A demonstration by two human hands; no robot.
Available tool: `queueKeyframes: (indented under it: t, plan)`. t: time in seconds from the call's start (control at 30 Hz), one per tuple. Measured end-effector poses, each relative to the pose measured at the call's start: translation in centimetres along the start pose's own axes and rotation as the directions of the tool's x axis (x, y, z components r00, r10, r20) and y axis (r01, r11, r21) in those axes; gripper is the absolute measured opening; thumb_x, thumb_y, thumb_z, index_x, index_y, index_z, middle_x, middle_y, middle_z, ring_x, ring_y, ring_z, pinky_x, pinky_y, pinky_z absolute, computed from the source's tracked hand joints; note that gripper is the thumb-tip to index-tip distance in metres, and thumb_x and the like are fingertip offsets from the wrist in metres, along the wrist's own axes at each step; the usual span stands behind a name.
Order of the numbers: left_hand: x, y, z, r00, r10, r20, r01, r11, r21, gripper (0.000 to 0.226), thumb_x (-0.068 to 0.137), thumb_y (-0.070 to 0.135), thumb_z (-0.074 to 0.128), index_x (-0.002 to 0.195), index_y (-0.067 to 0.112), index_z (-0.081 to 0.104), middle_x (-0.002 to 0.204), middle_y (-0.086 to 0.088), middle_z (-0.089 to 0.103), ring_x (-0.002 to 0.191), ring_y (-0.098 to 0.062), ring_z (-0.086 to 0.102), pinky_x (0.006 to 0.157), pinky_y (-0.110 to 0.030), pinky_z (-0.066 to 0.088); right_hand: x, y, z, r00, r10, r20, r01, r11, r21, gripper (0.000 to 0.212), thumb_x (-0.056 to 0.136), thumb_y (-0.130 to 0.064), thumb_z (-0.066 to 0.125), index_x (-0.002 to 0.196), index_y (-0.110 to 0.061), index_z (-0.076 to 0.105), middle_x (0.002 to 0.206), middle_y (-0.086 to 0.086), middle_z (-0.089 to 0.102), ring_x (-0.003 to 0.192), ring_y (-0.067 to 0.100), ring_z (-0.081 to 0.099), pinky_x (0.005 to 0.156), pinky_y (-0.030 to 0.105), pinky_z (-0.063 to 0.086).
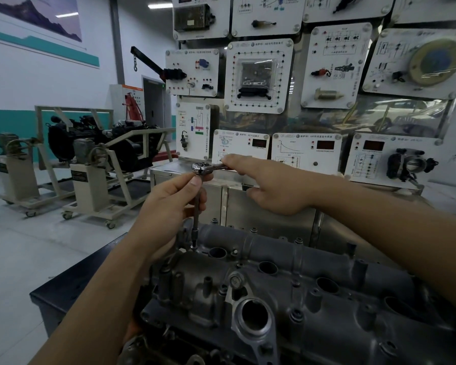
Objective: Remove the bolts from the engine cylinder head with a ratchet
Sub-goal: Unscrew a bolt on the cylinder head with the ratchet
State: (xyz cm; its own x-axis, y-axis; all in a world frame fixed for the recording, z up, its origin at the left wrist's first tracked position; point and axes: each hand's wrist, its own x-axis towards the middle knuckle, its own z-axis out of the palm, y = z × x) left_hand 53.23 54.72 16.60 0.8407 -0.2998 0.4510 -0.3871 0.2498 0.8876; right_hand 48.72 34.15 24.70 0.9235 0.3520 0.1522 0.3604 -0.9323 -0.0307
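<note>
A grey cast engine cylinder head [287,280] fills the lower middle of the view. A chrome ratchet [202,167] stands above its far left corner, with a long dark extension bar [196,225] running straight down to a bolt [193,245] on the head. My left hand [169,206] pinches the top of the extension just under the ratchet head, thumb and fingers curled round it. My right hand [271,185] lies along the ratchet handle, index finger stretched out over it; the handle is mostly hidden. Another hex bolt [235,281] sits in the head's near middle.
A stainless cabinet [248,206] stands right behind the head, with a wall of white training panels [258,75] above it. The head rests on a dark bench [71,285]. Engine stands on wheeled frames [90,164] are off to the left across open floor.
</note>
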Motion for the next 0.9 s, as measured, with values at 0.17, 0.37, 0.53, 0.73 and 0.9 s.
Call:
queueKeyframes:
  t: [0.17,0.37,0.53,0.73,0.9]
  plan:
    - [0.1,-0.2,0.1,0.997,0.01,-0.079,-0.009,1.0,0.019,0.026,0.103,0.021,0.051,0.096,0.022,0.076,0.077,0.003,0.069,0.073,-0.01,0.066,0.068,-0.023,0.054,0.1,-0.3,-0.4,0.986,-0.04,-0.161,0.034,0.999,-0.042,0.065,0.096,-0.02,0.062,0.155,-0.021,0.036,0.153,-0.003,0.044,0.12,0.001,0.045,0.102,0.014,0.03]
    - [0.1,-0.2,0.5,0.99,0.028,-0.135,-0.024,0.999,0.035,0.019,0.099,0.026,0.057,0.104,0.016,0.073,0.087,-0.001,0.077,0.078,-0.016,0.074,0.067,-0.022,0.058,-0.9,-1.8,-2.4,0.939,-0.09,-0.333,0.149,0.977,0.155,0.021,0.089,-0.038,0.074,0.087,-0.018,0.078,0.079,-0.009,0.073,0.068,0.0,0.064,0.061,0.012,0.047]
    - [0.1,-0.2,0.6,0.989,0.029,-0.148,-0.028,1.0,0.013,0.034,0.082,0.039,0.064,0.106,0.017,0.074,0.087,-0.002,0.077,0.074,-0.015,0.073,0.065,-0.023,0.057,-1.4,-2.6,-2.4,0.964,-0.098,-0.248,0.199,0.885,0.421,0.035,0.091,-0.035,0.072,0.079,-0.003,0.072,0.058,0.005,0.067,0.045,0.011,0.054,0.051,0.02,0.044]
    - [0.4,-0.5,0.4,0.986,0.012,-0.168,-0.015,1.0,-0.015,0.034,0.079,0.038,0.069,0.104,0.016,0.076,0.084,-0.003,0.076,0.071,-0.016,0.071,0.065,-0.023,0.056,-1.4,-1.1,-2.7,0.98,-0.139,-0.14,0.194,0.809,0.555,0.03,0.093,-0.026,0.071,0.081,0.001,0.074,0.056,-0.003,0.067,0.044,0.006,0.056,0.059,0.01,0.045]
    - [0.4,-0.4,0.0,0.991,-0.02,-0.133,0.01,0.997,-0.071,0.036,0.079,0.034,0.067,0.106,0.011,0.071,0.074,0.0,0.07,0.069,-0.012,0.066,0.064,-0.022,0.055,-1.1,-0.1,-2.9,0.948,-0.099,-0.301,0.168,0.963,0.211,0.011,0.094,-0.019,0.072,0.095,-0.013,0.081,0.077,-0.017,0.071,0.056,-0.014,0.058,0.055,0.001,0.04]
